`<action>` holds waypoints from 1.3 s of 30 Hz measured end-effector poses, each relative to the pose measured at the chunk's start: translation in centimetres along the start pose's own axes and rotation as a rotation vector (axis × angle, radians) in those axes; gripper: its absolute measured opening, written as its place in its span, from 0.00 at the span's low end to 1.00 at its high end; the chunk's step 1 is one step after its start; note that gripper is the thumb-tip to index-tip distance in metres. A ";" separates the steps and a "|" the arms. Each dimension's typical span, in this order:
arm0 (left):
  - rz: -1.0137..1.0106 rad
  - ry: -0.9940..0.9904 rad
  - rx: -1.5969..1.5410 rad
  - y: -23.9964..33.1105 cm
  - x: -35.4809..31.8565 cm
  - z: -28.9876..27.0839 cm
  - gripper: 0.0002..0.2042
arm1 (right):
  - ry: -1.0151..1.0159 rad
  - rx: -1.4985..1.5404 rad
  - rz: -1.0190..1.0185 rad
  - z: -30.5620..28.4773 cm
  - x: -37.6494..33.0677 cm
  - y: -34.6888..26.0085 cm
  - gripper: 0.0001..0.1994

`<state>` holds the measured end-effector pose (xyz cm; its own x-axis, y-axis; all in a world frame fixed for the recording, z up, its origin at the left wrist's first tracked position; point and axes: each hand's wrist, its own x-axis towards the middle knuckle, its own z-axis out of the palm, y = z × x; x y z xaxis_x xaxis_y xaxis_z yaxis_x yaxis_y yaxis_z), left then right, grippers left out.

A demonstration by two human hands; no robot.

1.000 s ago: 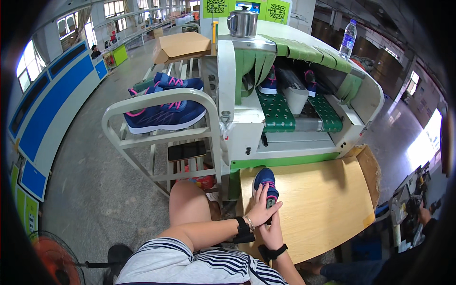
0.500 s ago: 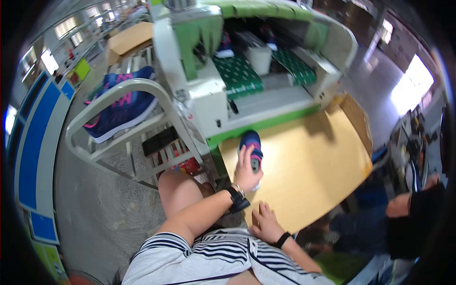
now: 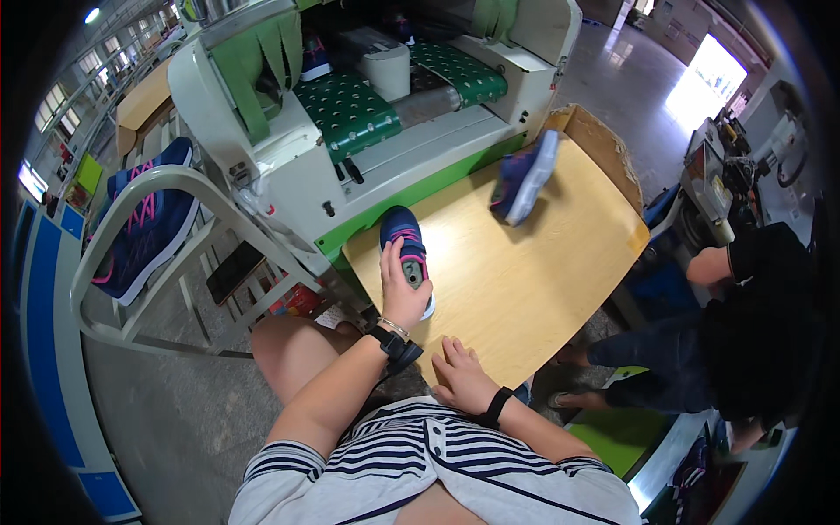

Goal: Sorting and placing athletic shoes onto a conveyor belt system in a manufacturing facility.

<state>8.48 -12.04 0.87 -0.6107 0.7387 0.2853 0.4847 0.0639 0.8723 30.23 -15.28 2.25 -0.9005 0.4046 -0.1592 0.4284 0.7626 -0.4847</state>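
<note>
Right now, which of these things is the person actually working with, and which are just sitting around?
In hand: left hand on the navy shoe; right hand flat on the wooden table.

Lying about: second shoe, shoes on the rack, green conveyor.

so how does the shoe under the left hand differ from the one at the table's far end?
The near shoe lies sole-down under the left hand; the far shoe is tipped on its side, its pale sole showing, and untouched. The near shoe sits by the machine, the far shoe near the table's cardboard edge. Both are navy with pink trim.
</note>
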 end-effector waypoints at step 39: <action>-0.442 -0.078 -0.887 9.4 5.9 -7.9 0.44 | 0.638 1.011 0.214 -8.3 11.7 14.5 0.50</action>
<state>4.48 -12.41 13.86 -0.5651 0.8136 -0.1367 -0.4401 -0.1571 0.8841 26.51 4.77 0.49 -0.4980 0.8671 -0.0037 0.0555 0.0276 -0.9981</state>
